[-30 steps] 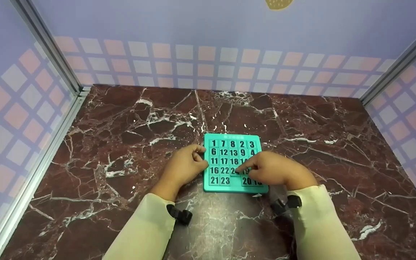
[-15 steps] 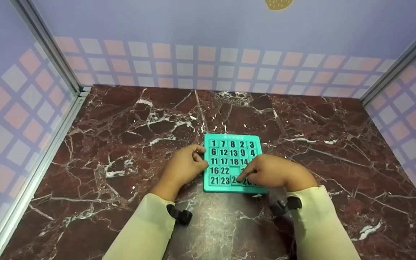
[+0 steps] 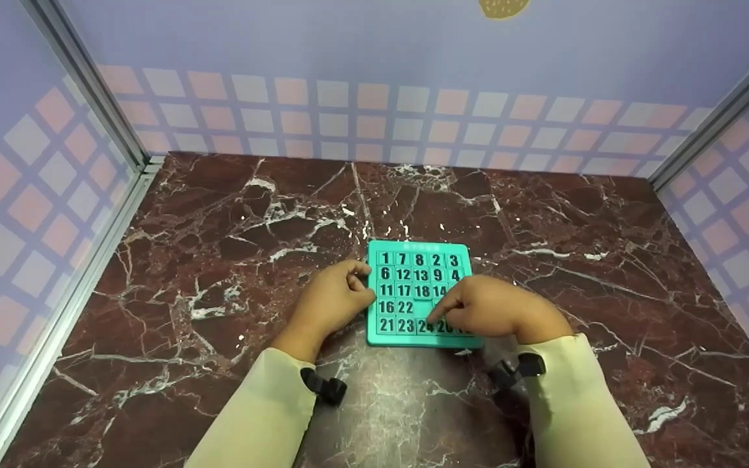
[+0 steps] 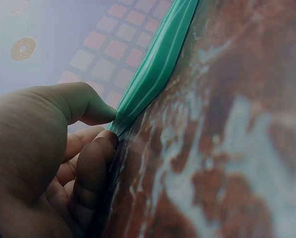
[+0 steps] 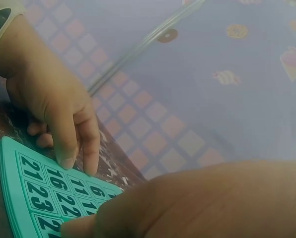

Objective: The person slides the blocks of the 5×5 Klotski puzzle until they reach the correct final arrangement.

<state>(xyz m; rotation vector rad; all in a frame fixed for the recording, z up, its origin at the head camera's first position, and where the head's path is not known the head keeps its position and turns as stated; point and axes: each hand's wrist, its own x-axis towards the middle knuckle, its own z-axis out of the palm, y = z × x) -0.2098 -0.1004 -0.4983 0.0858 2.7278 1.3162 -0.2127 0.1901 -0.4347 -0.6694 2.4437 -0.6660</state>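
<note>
A turquoise sliding number puzzle (image 3: 407, 339) lies flat on the table, its tiles printed with dark numbers. My left hand (image 3: 330, 300) holds its left edge; in the left wrist view the thumb (image 4: 88, 106) and curled fingertips meet the green rim (image 4: 160, 69). Over the puzzle's lower right, my right hand (image 3: 495, 305) reaches in with the index fingertip on tile 24 (image 3: 422, 327) in the bottom row. Directly above that tile is a bare slot (image 3: 422, 308). Several tiles at the right are hidden beneath the right hand.
Dark red marbled tabletop (image 3: 231, 247) surrounds the puzzle. A pale purple back wall (image 3: 322, 45) with pink and white squares closes the far side, and similar panels stand left and right, joined by metal rails (image 3: 82, 78). Both wrists wear black straps (image 3: 326, 387).
Tile 24 has slid down from the fourth row into the bottom row under the right index finger, leaving the slot above it bare. The left hand has stayed at the puzzle's edge.
</note>
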